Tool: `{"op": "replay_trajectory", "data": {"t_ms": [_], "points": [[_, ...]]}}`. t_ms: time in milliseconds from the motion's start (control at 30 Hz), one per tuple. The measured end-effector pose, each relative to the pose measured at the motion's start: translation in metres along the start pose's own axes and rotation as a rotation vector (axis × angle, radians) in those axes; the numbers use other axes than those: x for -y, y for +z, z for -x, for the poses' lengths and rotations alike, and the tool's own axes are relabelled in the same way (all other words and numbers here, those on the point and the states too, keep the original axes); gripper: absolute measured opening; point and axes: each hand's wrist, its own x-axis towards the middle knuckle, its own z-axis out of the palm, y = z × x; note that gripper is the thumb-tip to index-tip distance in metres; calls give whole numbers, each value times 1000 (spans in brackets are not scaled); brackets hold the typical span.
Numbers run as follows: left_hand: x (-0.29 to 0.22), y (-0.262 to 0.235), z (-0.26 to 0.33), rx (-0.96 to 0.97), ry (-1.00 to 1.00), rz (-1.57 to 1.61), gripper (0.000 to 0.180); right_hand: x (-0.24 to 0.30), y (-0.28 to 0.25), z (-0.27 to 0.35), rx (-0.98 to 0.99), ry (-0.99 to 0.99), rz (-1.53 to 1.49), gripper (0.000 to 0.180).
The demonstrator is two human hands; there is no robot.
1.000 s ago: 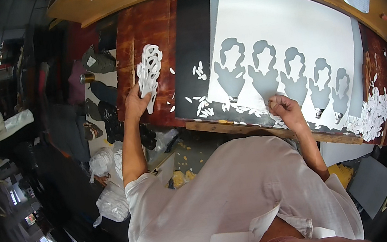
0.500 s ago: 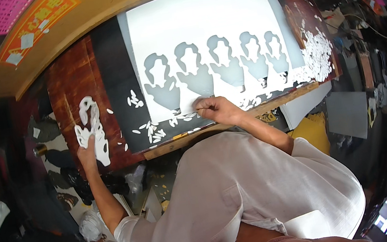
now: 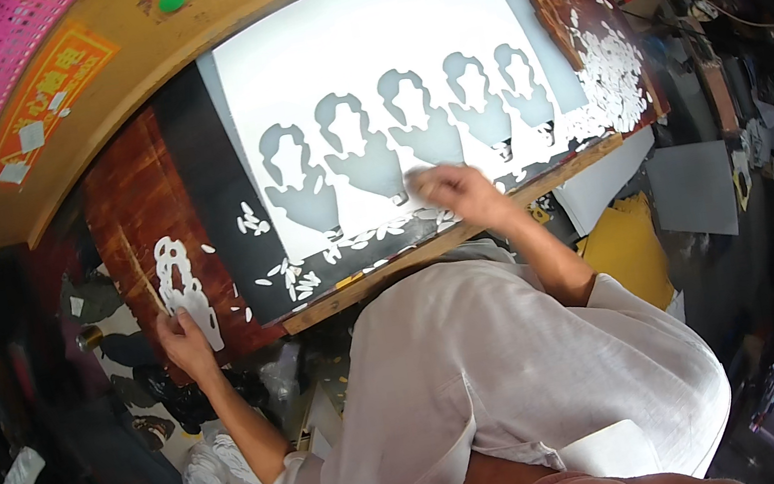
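In the head view, a big white paper sheet (image 3: 377,51) is seen spread on a dark board (image 3: 192,161) that rests on a brown wooden table (image 3: 124,213). Five shapes like heads with shoulders are cut out of the sheet in a row, and the dark board shows through them as grey-blue. The right hand (image 3: 455,193) is laid on the lower edge of the sheet, just under the middle shapes. Its fingers are curled down and pressed together at the paper, but what is pinched there cannot be told, because the hand is a bit blurred. A white paper cut-out (image 3: 184,289) is found on the left part of the table, well apart from the sheet. The left hand (image 3: 182,340) is placed at the bottom of this cut-out, with its fingers bent and touching the paper's lower end; it cannot be told if the paper is gripped or only touched. Many small white paper scraps (image 3: 296,277) are scattered on the dark board between the two hands. A bigger heap of white scraps (image 3: 609,75) is piled at the right end of the table. A wooden strip (image 3: 466,229) is seen along the near edge. A yellow sheet (image 3: 626,250) and a grey sheet (image 3: 697,188) are seen lower down on the right.
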Motion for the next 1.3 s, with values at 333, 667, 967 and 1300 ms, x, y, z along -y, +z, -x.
{"op": "replay_trajectory", "data": {"t_ms": [333,667,967,1300], "points": [[-193,103,112,375,31,25,69,-84,-226,17,-817,246,728,66],[-211,82,116,266,-27,74,50,-91,-283,28,-540,288,-70,29],[-164,29,240,498,-421,289,42,-100,-339,135,-309,454,-64,26],[-180,113,175,356,-42,238,45,-117,-332,65,-418,317,310,38]]}}
